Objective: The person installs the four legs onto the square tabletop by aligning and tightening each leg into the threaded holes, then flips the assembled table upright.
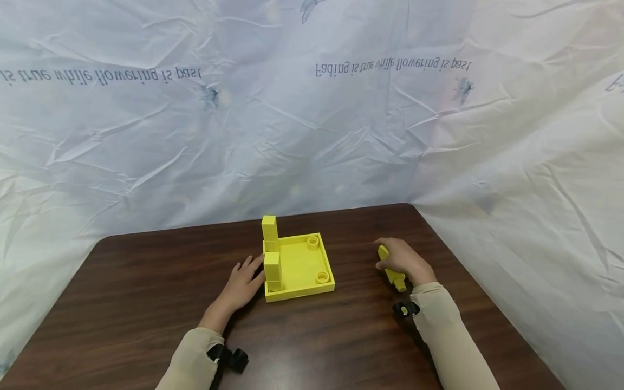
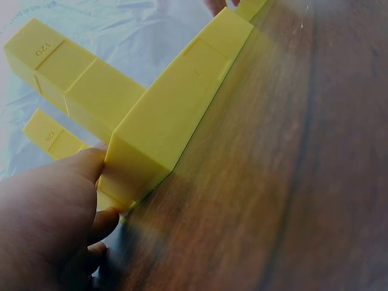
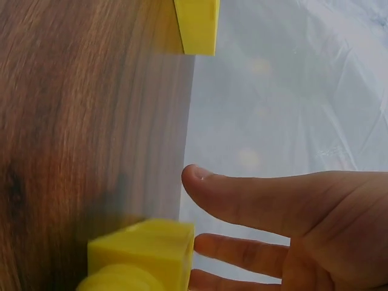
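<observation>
A square yellow tray [image 1: 298, 260] with a low rim lies mid-table. Two square posts [image 1: 270, 230] [image 1: 272, 269] stand at its left corners; round sockets [image 1: 313, 243] [image 1: 323, 277] show at the right ones. My left hand [image 1: 242, 284] rests against the tray's left side, fingers spread in the head view, thumb at the wall's corner in the left wrist view. To the right, a loose yellow post [image 1: 396, 276] with a round end lies beneath my right hand [image 1: 403, 259]. In the right wrist view its thumb stands apart from the post [image 3: 145, 251], fingertips right at the post's side.
The dark wooden table [image 1: 161, 287] has rounded far corners. Behind it and along the right hangs a wrinkled white sheet [image 1: 273, 135] with printed lettering. Black camera straps [image 1: 228, 357] sit on both wrists, over pale sleeves [image 1: 190, 360].
</observation>
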A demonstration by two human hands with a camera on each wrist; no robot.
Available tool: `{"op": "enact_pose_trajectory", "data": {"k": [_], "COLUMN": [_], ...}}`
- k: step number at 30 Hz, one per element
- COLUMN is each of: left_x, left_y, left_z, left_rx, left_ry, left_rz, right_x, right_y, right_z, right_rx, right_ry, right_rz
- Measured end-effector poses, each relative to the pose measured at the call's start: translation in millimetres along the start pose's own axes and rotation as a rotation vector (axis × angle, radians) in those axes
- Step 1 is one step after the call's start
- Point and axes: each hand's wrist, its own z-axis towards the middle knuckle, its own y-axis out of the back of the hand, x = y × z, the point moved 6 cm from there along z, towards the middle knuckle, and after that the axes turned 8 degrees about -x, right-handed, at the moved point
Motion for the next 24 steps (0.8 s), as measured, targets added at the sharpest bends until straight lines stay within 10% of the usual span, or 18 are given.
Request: {"op": "enact_pose_trajectory", "data": {"k": [24], "left_x": [0.4], "left_y": [-0.2], "left_z": [0.1], "left_rx": [-0.002], "left_ry": [0.003], "left_rz": [0.009], "right_x": [-3], "right_y": [-14], "right_z": [8], "right_rx": [0.017], "right_ry": [-0.087], "right_rz": [-0.009]}}
